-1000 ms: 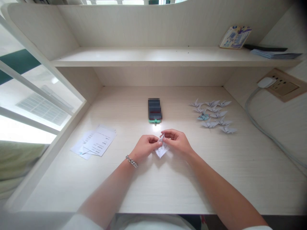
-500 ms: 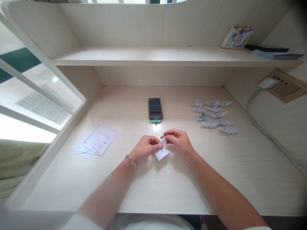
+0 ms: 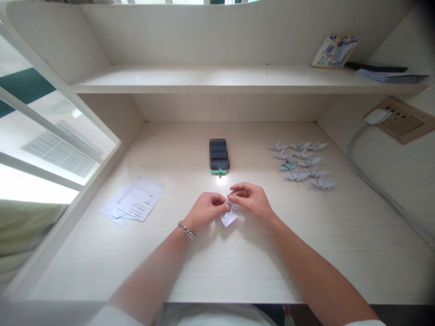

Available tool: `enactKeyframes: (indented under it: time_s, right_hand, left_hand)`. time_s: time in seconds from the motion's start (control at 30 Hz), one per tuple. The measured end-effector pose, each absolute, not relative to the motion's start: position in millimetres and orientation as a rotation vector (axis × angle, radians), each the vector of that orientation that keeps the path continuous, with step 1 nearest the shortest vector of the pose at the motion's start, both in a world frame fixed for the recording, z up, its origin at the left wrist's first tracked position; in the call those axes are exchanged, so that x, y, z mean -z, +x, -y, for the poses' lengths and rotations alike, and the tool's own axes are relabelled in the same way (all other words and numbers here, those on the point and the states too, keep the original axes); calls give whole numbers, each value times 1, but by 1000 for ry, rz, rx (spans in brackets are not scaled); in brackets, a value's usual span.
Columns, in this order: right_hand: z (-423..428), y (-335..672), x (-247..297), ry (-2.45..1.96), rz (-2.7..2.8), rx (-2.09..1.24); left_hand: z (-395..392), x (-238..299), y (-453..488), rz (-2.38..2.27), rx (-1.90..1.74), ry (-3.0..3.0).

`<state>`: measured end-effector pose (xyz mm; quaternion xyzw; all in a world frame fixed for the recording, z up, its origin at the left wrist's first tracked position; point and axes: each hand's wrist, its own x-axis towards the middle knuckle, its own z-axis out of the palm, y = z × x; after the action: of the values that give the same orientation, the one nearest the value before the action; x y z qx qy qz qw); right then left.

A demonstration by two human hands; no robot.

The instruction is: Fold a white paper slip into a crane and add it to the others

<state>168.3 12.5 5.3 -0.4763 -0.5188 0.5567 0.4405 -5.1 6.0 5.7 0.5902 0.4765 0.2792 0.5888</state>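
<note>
Between my two hands, over the middle of the desk, is a partly folded piece of white paper (image 3: pixel 229 219) with print on it and a point toward me. My left hand (image 3: pixel 208 209) pinches its left side between thumb and fingers; a chain bracelet (image 3: pixel 186 230) circles that wrist. My right hand (image 3: pixel 252 199) grips the upper tip of the paper with thumb and forefinger, the fingertips of both hands nearly meeting. Part of the paper is hidden behind the fingers. Off to the right stand several folded paper cranes (image 3: pixel 306 162), white except for one light blue crane (image 3: pixel 288 165).
Loose printed paper sheets (image 3: pixel 142 199) lie overlapping at the left. Beyond my hands sits a dark phone (image 3: pixel 219 154) with a green edge. A shelf (image 3: pixel 190 76) spans the back, carrying a small box (image 3: pixel 334 52). At right, a cable (image 3: pixel 374 190) runs from the wall socket (image 3: pixel 404 120).
My right thumb and forefinger have shifted slightly left and now cover more of the paper's upper tip. My left hand keeps its hold.
</note>
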Motion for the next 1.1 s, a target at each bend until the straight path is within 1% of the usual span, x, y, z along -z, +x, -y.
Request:
enactKeyframes:
  time_s: [0.33,0.53,0.67,0.83,0.93,1.1]
  right_hand:
    - [-14,166,-4,-1109,1174,-1441]
    - [-14,165,-1,-1121,1264,-1435]
    - [-13,164,0,-1141,1364,-1401]
    - [-13,162,0,-1180,1291,-1306]
    - [-13,162,0,-1138,1243,-1383]
    - [-12,163,-1,-1072,1110,-1651]
  left_hand:
    - [-5,-3,-4,-1061,-671,1337]
    - [-7,-3,-2,-1128,-795,1311]
    - [-7,-3,-1,-1140,-858,1281]
    - [-6,-6,1,-1047,-859,1171]
    - [-6,-8,2,-1082,-877,1194]
    - [-6,-8,2,-1134,-940,1219]
